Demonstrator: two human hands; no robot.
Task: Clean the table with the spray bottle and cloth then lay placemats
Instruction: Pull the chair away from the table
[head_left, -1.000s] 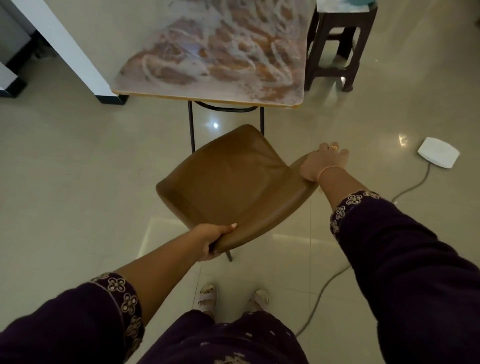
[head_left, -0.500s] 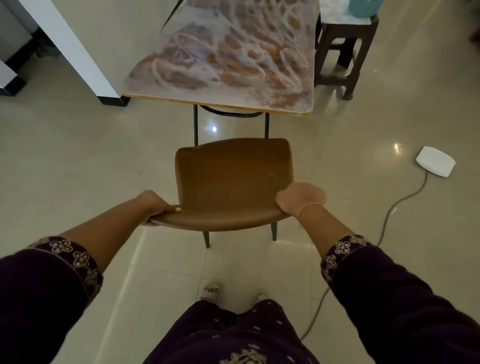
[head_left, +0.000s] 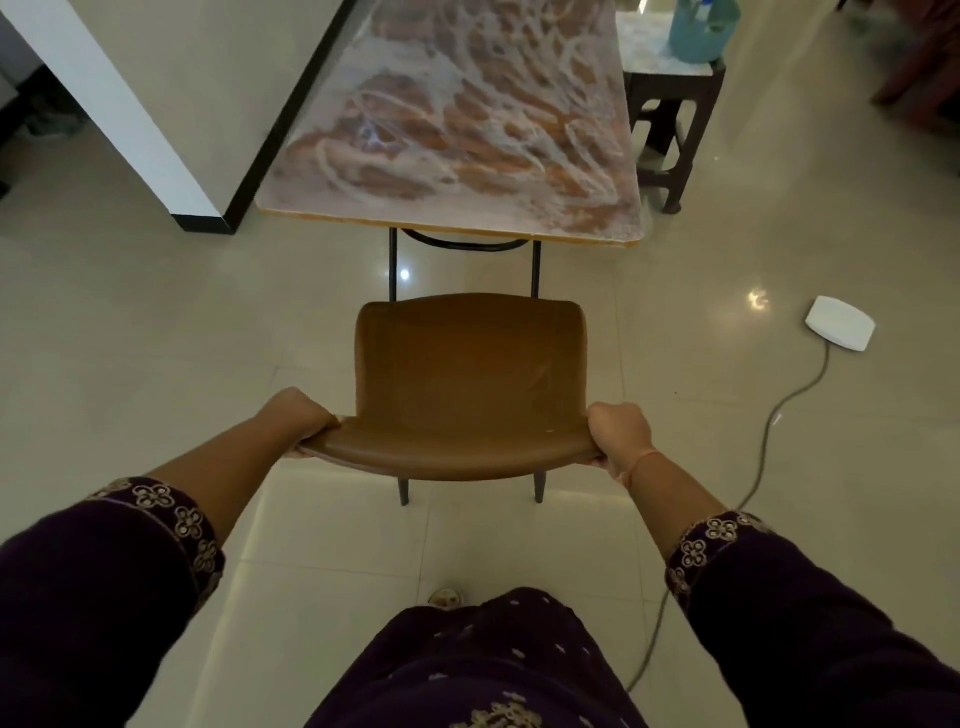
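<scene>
- Brown chair stands upright on the floor; the left hand grips the left end of its back, fingers curled round the edge.
- Table (marbled top, streaked white) stands just beyond the chair, on thin black legs.
- Right hand grips the back's right end, fingers wrapped round it.
- Dark stool beside the table's right edge carries a blue container.

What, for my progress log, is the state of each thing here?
Chair: upright, facing table, not touching it.
Left hand: grips chair back's left end.
Right hand: grips its right end.
Table: no placemats on visible part.
Stool: upright beside table, bears blue container.
White device: on floor, cable attached.
</scene>
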